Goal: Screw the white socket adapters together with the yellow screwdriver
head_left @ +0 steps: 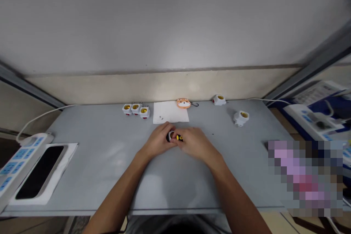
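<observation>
A grey surface [109, 161] is bounded by a pale wall beyond the hands. A small black-and-yellow object [175, 137] is pinched between the left hand [159, 140] and right hand [196, 143]. No writing can be read.

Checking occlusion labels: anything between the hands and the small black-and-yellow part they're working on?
Nothing visible. Both the left hand and right hand already close around the small black-and-yellow part at mid-table; the paper sheet lies beyond them, apart.

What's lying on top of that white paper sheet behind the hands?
On the white paper sheet a few tiny dark specks show; the orange animal-face charm sits at its far edge. Too small to identify the specks.
</observation>
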`<state>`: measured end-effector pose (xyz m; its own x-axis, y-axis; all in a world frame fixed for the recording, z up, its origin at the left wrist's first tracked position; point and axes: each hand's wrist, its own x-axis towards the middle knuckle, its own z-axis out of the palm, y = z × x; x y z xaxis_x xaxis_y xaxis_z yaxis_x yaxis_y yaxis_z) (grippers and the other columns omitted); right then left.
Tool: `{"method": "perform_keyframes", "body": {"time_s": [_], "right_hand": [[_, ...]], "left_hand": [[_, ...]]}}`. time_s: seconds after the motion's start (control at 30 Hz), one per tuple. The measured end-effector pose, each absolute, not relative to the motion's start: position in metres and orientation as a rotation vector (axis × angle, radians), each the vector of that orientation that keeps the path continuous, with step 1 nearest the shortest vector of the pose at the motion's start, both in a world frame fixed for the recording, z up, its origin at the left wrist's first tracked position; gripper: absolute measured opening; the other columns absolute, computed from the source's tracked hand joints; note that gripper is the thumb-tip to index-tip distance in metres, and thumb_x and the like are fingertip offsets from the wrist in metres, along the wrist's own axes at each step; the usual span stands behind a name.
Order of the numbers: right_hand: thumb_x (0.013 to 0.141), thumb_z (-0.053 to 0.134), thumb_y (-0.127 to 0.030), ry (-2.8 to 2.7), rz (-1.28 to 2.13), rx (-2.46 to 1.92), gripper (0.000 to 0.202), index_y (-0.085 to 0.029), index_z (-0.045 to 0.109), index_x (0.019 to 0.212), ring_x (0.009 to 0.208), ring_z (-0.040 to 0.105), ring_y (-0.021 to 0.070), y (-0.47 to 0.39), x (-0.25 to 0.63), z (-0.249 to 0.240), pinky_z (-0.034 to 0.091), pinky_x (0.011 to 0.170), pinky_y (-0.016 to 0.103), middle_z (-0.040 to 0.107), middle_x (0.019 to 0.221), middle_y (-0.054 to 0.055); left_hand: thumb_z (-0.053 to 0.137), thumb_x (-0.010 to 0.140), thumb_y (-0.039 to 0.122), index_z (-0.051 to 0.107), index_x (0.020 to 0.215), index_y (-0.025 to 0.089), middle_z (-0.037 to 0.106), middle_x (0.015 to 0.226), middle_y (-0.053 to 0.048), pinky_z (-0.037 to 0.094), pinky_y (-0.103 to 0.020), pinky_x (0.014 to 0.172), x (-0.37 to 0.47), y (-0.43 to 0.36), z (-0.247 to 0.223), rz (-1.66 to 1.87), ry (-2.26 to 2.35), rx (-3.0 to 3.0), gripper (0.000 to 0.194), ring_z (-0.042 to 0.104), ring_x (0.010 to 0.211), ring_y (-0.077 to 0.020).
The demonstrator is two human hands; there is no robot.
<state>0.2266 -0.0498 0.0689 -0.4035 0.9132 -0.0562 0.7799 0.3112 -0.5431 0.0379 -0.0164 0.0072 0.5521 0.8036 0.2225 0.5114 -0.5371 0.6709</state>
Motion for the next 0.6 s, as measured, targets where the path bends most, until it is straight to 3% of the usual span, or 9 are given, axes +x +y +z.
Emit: {"method": "perform_keyframes", "body": {"time_s": [0.17,0.3,0.4,0.5,0.6], "right_hand": [[0.097,0.065,-0.03,-2.02,0.743,-1.478,0.014,-0.026,0.077,0.092,0.072,0.068,0.0172,-0.044,0.237,0.07,0.039,0.068,0.028,0.082,0.089,-0.001],[0.101,0.061,-0.035,-1.776,0.499,-1.719,0.019,-0.027,0.078,0.101,0.083,0.073,0.0215,-0.024,0.237,0.051,0.043,0.072,0.03,0.083,0.103,0.002],[0.103,0.056,-0.035,-1.85,0.402,-1.825,0.024,-0.027,0.077,0.113,0.09,0.075,0.0242,-0.01,0.23,0.033,0.043,0.071,0.032,0.081,0.116,0.005],[0.104,0.055,-0.032,-1.895,0.373,-1.853,0.024,-0.026,0.076,0.115,0.087,0.075,0.0239,-0.007,0.226,0.025,0.042,0.069,0.032,0.081,0.116,0.007],[0.102,0.059,-0.037,-1.821,0.388,-1.842,0.022,-0.026,0.075,0.111,0.088,0.074,0.0239,-0.013,0.229,0.028,0.041,0.07,0.031,0.081,0.112,0.007]], "left_hand": [[0.083,0.084,0.047,0.057,0.099,0.022,0.064,0.094,-0.002,0.046,-0.033,0.073,0.038,-0.018,0.007,0.718,1.093,2.186,0.039,0.061,0.083,-0.022],[0.089,0.077,0.053,0.054,0.107,0.022,0.065,0.098,-0.003,0.045,-0.032,0.071,0.037,-0.019,0.003,0.703,1.168,2.167,0.056,0.061,0.084,-0.0231],[0.088,0.077,0.054,0.052,0.106,0.023,0.064,0.096,-0.002,0.043,-0.032,0.069,0.037,-0.019,0.002,0.685,1.18,2.175,0.055,0.059,0.08,-0.0222],[0.087,0.077,0.053,0.05,0.105,0.023,0.062,0.095,-0.001,0.042,-0.031,0.067,0.037,-0.021,0.003,0.684,1.186,2.158,0.055,0.058,0.078,-0.0213],[0.076,0.087,0.049,0.046,0.108,0.023,0.06,0.097,-0.002,0.041,-0.03,0.066,0.037,-0.023,0.005,0.74,1.172,2.139,0.045,0.055,0.076,-0.0192]]}}
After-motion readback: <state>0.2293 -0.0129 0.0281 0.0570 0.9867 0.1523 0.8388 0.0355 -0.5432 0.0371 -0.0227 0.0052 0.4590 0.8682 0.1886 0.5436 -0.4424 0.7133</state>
